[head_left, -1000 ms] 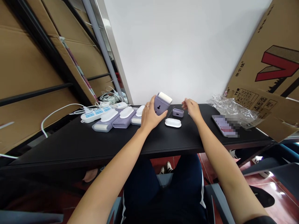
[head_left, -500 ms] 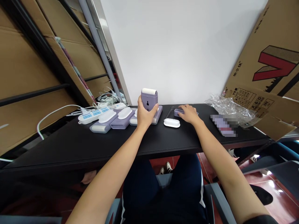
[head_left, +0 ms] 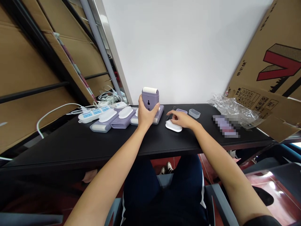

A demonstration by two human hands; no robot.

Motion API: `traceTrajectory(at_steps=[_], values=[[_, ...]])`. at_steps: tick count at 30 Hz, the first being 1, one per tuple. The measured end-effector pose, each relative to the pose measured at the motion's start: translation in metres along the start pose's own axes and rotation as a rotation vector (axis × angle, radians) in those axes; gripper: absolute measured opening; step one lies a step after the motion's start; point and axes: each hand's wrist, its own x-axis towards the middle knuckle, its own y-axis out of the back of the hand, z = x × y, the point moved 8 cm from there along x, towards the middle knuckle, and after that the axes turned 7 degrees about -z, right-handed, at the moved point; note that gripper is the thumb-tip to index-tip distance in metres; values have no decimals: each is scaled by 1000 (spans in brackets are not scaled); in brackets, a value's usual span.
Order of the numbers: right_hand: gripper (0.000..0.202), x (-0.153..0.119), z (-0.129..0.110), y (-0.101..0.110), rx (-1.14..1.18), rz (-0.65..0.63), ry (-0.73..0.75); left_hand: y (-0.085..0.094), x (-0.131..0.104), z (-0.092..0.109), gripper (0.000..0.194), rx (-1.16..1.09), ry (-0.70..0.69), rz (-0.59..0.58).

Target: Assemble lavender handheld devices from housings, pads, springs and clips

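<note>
Upright in my left hand [head_left: 146, 115] is a purple device [head_left: 150, 98] with a ribbed white roller on top; my fingers wrap its sides. My right hand [head_left: 180, 119] has its fingers bent at the white oval brush [head_left: 173, 126], with the fingertips at its back edge. Whether they grip it cannot be made out. A dark coiled cord [head_left: 168, 117] lies just left of those fingers. Behind my right hand is a purple frame-like piece [head_left: 182, 111], and a small clear container [head_left: 194, 113] sits to its right.
Several purple devices with white oval tops [head_left: 125, 113] lie left of centre. A white power strip [head_left: 90, 115] with tangled cables is at the far left. A phone [head_left: 223, 125], crumpled clear plastic [head_left: 231, 108] and a cardboard box [head_left: 265, 72] are on the right. The black table [head_left: 98, 147] spans the front.
My right hand has moved left from the purple piece to the white brush, which is slightly turned. The clear container now shows at the right. My left hand still holds the purple device.
</note>
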Motion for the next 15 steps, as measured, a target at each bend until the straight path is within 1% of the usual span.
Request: traceTrajectory(at_steps=[2, 3, 5, 7, 9, 12, 15], values=[[24, -1, -1, 3, -11, 19, 15, 0, 0, 0, 81, -5, 7, -5], [23, -1, -1, 4, -28, 23, 18, 0, 0, 0, 81, -6, 15, -9], [33, -2, -4, 2, -60, 6, 16, -1, 0, 0, 82, -4, 35, -16], [48, -2, -8, -4, -100, -43, 19, 0, -1, 0, 83, -3, 50, -20], [56, -3, -12, -11, -160, -102, 23, 0, -1, 0, 83, -8, 58, -22], [50, -4, -10, -16, -215, -163, -14, -1, -1, 2, 83, -17, 62, -27], [47, -5, 2, -11, -193, -172, -78, 0, -1, 2, 83, -26, 66, -27]])
